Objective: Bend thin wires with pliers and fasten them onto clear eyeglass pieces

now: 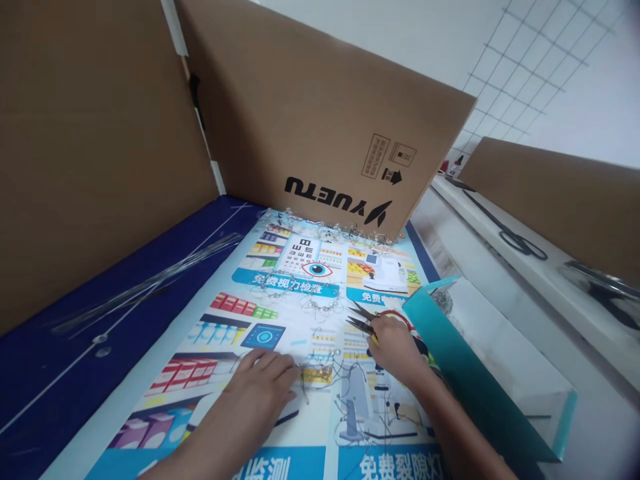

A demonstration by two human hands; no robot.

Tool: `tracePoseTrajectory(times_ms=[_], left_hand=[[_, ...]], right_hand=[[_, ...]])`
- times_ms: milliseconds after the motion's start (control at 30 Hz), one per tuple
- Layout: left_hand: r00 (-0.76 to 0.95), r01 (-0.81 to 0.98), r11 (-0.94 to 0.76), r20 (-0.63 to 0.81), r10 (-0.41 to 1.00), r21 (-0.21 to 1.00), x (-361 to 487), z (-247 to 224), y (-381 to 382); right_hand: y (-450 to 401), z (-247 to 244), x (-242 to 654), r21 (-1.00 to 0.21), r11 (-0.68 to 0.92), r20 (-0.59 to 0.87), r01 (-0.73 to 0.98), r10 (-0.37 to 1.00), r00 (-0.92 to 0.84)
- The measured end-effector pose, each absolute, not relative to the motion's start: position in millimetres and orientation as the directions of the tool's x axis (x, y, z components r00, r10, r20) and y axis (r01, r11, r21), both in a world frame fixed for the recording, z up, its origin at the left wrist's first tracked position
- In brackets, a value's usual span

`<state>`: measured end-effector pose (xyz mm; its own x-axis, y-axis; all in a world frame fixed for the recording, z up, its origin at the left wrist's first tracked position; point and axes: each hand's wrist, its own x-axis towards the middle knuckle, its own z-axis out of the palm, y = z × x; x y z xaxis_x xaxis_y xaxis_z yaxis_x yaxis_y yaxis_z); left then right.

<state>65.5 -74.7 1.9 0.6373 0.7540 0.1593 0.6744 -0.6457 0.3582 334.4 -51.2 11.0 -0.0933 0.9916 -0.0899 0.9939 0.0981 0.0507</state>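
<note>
My right hand (pixel 396 348) is wrapped round needle-nose pliers (pixel 364 319) with a yellow handle. Their dark jaws are apart and point left over a printed poster (pixel 285 307). My left hand (pixel 266 379) rests low over the poster with its fingers curled and pressed together; whatever they may hold is hidden. Just right of those fingers lies a tangle of thin bent wire pieces (pixel 323 373). More wire pieces (pixel 320 304) lie farther up, left of the plier tips. Beside my right forearm stands an open teal box (pixel 457 373) with a wad of wire inside.
Tall cardboard panels (pixel 320 120) stand at the back and left. Along the back panel's foot runs a row of wire pieces (pixel 345 232). Long straight wires (pixel 155 287) lie on the blue surface (pixel 60 373) at left. A white ledge (pixel 520 260) with a black cord is at right.
</note>
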Motion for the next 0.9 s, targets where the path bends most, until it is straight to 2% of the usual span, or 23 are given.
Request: tracePoseTrajectory(times_ms=[333,433,500,567,667,767,900], left_hand=[[0.739,0.594,-0.683,0.046,0.672,0.425,82.5,4.8,-93.4],[0.761,0.542,-0.696,0.076,0.644,0.471,75.9,11.6,-87.7],[0.742,0.553,-0.704,0.121,0.659,0.445,65.7,13.5,-78.5],[0.705,0.59,-0.705,0.177,0.687,0.393,53.7,12.8,-68.1],[0.646,0.63,-0.682,0.237,0.726,0.372,38.8,8.4,-56.9],[0.654,0.636,-0.683,0.22,0.724,0.358,31.3,3.7,-53.4],[0.68,0.632,-0.691,0.177,0.712,0.351,32.1,2.1,-55.9]], right_hand=[[-68.3,16.8,306.7,0.01,0.29,-0.139,0.957,0.948,-0.285],[-70.3,18.9,304.8,-0.041,0.328,-0.135,0.944,0.934,-0.33],[-70.8,20.0,305.5,-0.05,0.341,-0.115,0.939,0.932,-0.345],[-71.5,20.5,305.6,-0.012,0.368,-0.099,0.93,0.925,-0.367],[-73.0,20.9,303.7,0.109,0.401,-0.087,0.91,0.916,-0.393],[-73.8,25.0,304.3,0.208,0.414,-0.083,0.886,0.91,-0.405],[-75.0,39.4,312.1,0.266,0.419,-0.138,0.868,0.908,-0.396]])
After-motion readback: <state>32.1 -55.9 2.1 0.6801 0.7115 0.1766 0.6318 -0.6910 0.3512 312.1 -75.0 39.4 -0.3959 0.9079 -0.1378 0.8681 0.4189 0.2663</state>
